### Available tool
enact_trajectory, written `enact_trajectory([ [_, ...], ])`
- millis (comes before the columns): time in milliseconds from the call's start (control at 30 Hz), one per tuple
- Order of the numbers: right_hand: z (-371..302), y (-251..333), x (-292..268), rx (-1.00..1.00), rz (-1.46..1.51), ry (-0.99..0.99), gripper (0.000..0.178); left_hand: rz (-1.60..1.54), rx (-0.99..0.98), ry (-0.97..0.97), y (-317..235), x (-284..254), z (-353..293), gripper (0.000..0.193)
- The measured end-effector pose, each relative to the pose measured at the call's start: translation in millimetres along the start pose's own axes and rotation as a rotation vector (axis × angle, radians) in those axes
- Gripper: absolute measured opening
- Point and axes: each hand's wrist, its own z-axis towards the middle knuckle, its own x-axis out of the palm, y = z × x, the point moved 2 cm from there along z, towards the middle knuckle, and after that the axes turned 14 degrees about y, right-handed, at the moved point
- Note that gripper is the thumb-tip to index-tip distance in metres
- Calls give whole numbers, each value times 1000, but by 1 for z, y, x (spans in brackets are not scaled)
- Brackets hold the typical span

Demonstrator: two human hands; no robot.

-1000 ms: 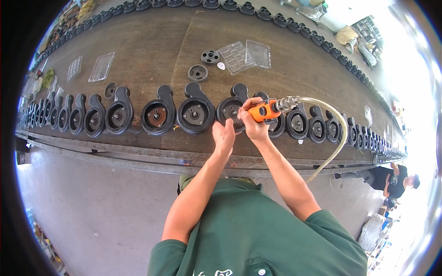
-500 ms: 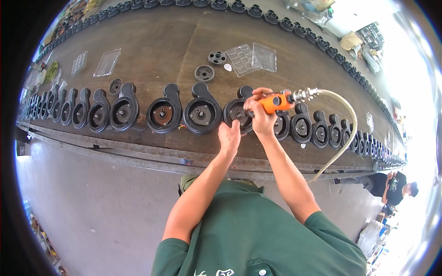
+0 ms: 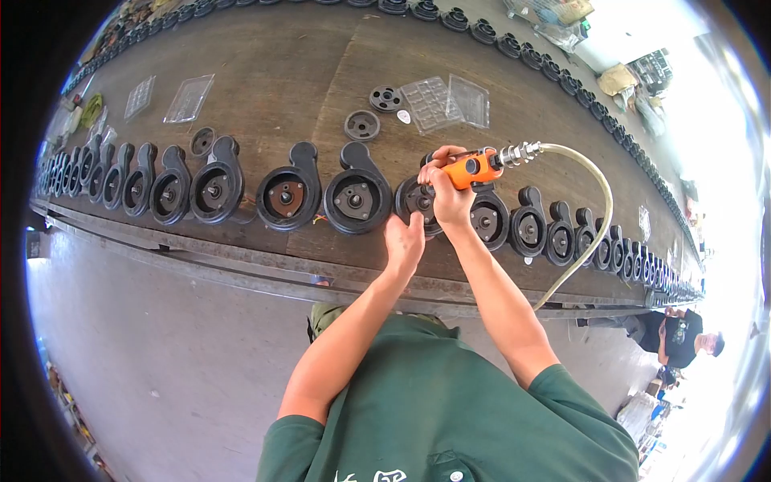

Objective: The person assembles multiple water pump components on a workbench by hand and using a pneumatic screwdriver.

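In my right hand [image 3: 450,197] is an orange air-powered screwdriver [image 3: 471,169], with the fingers wrapped around its body. It lies tilted over a black round housing [image 3: 409,203] that has a stubby arm at the back; its tip is hidden behind my hand. My left hand [image 3: 404,243] grips the near rim of this same housing, thumb over the edge. A pale hose [image 3: 604,189] curves from the metal fitting [image 3: 520,153] at the tool's end down past the table edge. Left of my hands sits a similar housing [image 3: 356,201] with a grey metal plate inside.
Similar housings [image 3: 286,198] line the table's front edge both ways, and another row [image 3: 507,45] runs along the back. Loose black discs [image 3: 362,125] and clear plastic trays [image 3: 434,104] lie mid-table. A person [image 3: 683,337] is at the far right.
My right hand has brought the screwdriver a little left, closer over the housing. My left hand keeps its hold on the rim. The whole view has shifted slightly.
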Motion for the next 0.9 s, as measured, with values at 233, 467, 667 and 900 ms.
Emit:
enact_trajectory([
  [233,12,4,10,-62,3,-56,20,-29,15,-11,6,0,5,39],
  [467,14,9,17,-121,-138,-226,19,128,109,-70,18,-3,10,36],
  [667,9,9,20,-96,-126,-186,24,112,73,-28,19,-2,8,38],
  [900,15,14,27,-15,-277,-464,21,120,71,-27,27,-4,13,39],
])
